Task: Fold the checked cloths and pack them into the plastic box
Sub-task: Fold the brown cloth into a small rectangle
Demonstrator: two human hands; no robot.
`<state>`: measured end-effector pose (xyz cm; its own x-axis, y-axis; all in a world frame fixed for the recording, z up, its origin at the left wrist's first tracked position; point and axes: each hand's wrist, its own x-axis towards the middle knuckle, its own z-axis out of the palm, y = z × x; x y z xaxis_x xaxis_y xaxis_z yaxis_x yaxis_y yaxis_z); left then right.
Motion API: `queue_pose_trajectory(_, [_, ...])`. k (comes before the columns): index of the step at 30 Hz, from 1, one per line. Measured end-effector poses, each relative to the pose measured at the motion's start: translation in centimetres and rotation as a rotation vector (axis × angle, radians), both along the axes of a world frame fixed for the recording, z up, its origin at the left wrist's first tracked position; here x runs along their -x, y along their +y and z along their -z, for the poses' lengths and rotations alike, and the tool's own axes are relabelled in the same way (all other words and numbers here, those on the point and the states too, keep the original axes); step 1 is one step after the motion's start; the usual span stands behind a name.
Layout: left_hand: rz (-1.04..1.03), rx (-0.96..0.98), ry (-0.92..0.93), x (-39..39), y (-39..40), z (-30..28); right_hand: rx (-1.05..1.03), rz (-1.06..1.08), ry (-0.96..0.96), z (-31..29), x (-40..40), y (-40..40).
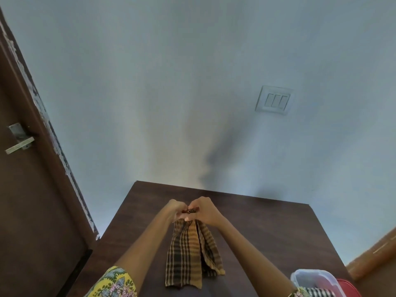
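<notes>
A dark wooden table [267, 228] against a pale blue wall, with one checked cloth mid-fold.

The brown checked cloth [190, 254] is pinched at its top edge by the left hand [176, 211] and the right hand [205, 211], held close together, and hangs doubled above the tabletop. In the clear plastic box [317, 279] at the near right corner, a black-and-white checked cloth [321, 292] is seen, so packing appears partly done. A red lid [349, 287] lies beside the box; nothing is seen blocking the way to it.
</notes>
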<state>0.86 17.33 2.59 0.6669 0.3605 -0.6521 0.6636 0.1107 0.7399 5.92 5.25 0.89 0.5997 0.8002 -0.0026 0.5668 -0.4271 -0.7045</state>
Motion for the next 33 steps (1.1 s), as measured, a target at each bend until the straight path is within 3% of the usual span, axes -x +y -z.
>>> queue_pose_trajectory(7, [0.102, 0.166, 0.057, 0.4, -1.0, -2.5, 0.016, -0.116, -0.006, -3.6, -0.9, -1.4])
queue_pose_trajectory(11, [0.253, -0.057, 0.163, 1.0, -1.3, -2.2, 0.048, -0.181, -0.011, -6.5, -1.7, -1.9])
queue_pose_trajectory(17, [0.291, -0.373, 0.199, 1.6, 0.5, -1.1, 0.014, -0.141, 0.01, -9.4, -3.3, -3.5])
queue_pose_trajectory(23, [0.371, -0.765, 0.01, 1.0, 1.3, -4.4, -0.06, 0.169, -0.189, -8.2, -4.6, -7.0])
queue_pose_trajectory(28, [0.412, -1.156, -0.166, -0.8, 0.7, -6.2, -0.169, 0.368, -0.205, -8.6, -5.4, -8.7])
queue_pose_trajectory(33, [0.596, -1.109, -0.454, -1.2, 2.4, -6.1, -0.188, 0.424, -0.113, -10.2, -5.7, -10.3])
